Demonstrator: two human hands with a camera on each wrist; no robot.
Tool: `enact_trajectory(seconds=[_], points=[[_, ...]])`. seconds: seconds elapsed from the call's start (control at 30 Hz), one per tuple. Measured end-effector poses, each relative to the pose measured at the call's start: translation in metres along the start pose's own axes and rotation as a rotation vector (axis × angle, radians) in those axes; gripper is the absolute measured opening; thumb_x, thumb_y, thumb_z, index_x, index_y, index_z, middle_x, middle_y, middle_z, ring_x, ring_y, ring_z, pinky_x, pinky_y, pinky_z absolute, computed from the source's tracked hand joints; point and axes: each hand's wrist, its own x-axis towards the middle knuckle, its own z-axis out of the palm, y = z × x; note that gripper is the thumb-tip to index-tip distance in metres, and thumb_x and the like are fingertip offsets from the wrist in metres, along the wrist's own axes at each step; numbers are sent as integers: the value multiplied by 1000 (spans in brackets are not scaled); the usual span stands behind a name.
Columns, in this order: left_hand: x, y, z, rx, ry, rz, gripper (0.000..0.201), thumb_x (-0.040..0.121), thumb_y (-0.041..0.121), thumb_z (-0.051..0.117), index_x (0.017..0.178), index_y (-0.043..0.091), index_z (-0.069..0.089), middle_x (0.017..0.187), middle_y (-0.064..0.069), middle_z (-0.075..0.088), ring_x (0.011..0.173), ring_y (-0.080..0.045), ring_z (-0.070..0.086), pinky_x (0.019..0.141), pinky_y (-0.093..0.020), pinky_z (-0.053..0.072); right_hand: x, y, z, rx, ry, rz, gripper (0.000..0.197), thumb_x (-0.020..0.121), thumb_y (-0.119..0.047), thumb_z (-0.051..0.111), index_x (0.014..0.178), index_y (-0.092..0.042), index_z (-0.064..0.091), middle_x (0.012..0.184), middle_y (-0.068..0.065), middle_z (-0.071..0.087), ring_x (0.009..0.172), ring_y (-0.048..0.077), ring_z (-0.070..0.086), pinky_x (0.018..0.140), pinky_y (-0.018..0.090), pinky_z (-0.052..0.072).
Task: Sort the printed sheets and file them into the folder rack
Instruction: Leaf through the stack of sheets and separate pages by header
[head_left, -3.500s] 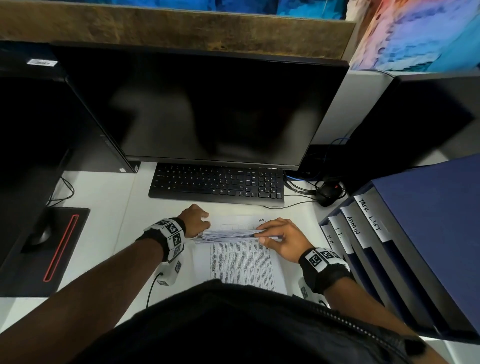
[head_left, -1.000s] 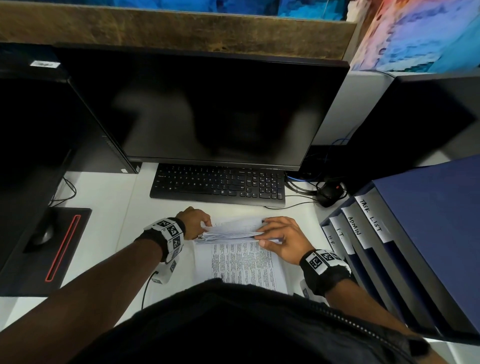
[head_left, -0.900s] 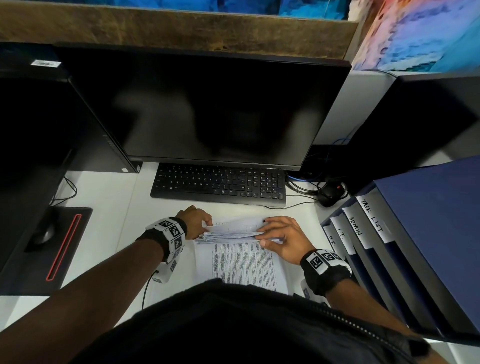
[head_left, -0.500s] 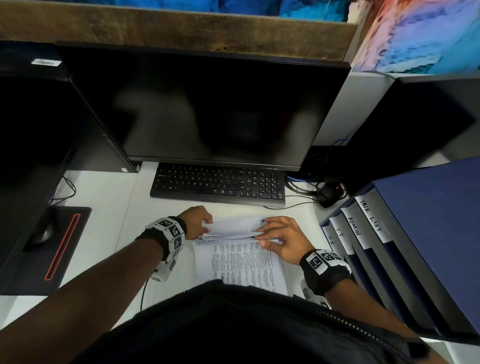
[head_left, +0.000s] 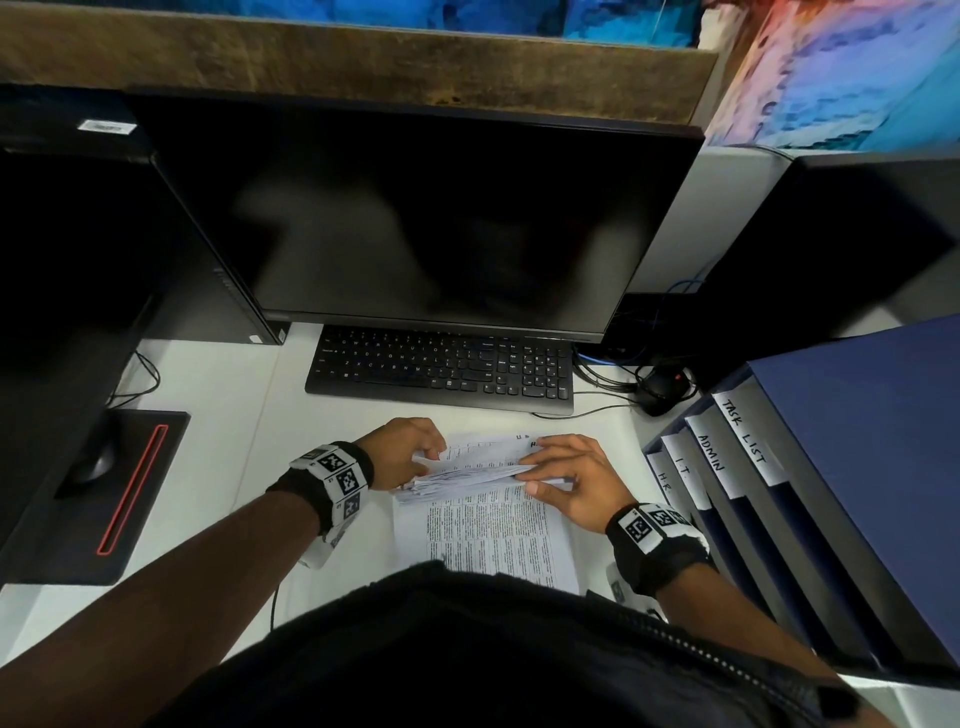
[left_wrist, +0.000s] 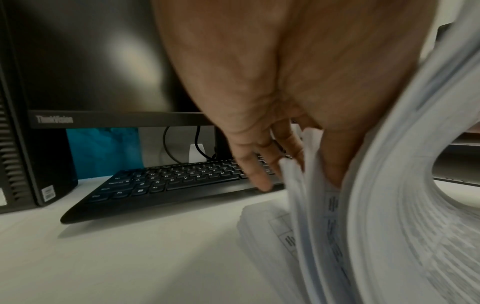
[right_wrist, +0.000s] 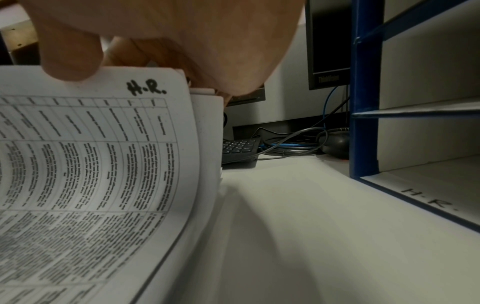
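A stack of printed sheets (head_left: 488, 525) lies on the white desk (head_left: 208, 395) in front of the keyboard, its far end bent up. My left hand (head_left: 423, 457) grips the lifted left corner, with fingers (left_wrist: 259, 176) behind the fanned sheet edges (left_wrist: 376, 205). My right hand (head_left: 545, 467) pinches the lifted right corner. Its thumb (right_wrist: 70, 59) rests on the top sheet (right_wrist: 91, 164), which is marked "H.R." by hand. The blue folder rack (head_left: 769, 530) stands at the right, its slots labelled H.R., I.T., ADMIN and TASK LIST. The rack's H.R. slot (right_wrist: 428, 197) lies close to my right hand.
A black keyboard (head_left: 441, 371) and a dark monitor (head_left: 431, 223) stand just beyond the sheets. Cables and a black mouse (head_left: 660, 389) lie between the keyboard and the rack. A black computer case (left_wrist: 33, 144) stands at the far left, and a mouse pad (head_left: 104, 493) lies on the left.
The far end of the sheets has risen a little and fanned out since 3.5 s ago. Both hands have stayed on their corners, almost still over the last second.
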Motion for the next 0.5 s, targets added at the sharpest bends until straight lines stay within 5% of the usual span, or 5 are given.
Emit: enact_trajectory(seconds=[0.2, 0.37, 0.5], points=[[-4, 5, -2, -113, -40, 83, 14, 82, 4, 66, 81, 18, 70, 105, 9, 62, 96, -7, 59, 88, -31, 52, -9, 3, 3, -21, 35, -21, 40, 81, -70, 47, 99, -43, 70, 113, -32, 60, 129, -6, 33, 109, 26, 14], [-7, 9, -3, -145, -85, 58, 16, 86, 14, 65, 84, 28, 74, 129, 15, 48, 103, -5, 57, 90, -28, 52, -14, 3, 1, -1, 22, 12, 44, 79, -74, 45, 100, -44, 70, 115, -28, 61, 133, -9, 27, 115, 26, 2], [-7, 12, -3, -133, -118, 31, 16, 86, 15, 66, 98, 20, 75, 131, 5, 58, 106, -6, 57, 95, -24, 48, -16, 3, 1, 5, 12, 20, 45, 78, -75, 44, 99, -45, 69, 115, -30, 59, 133, -11, 25, 116, 25, -1]])
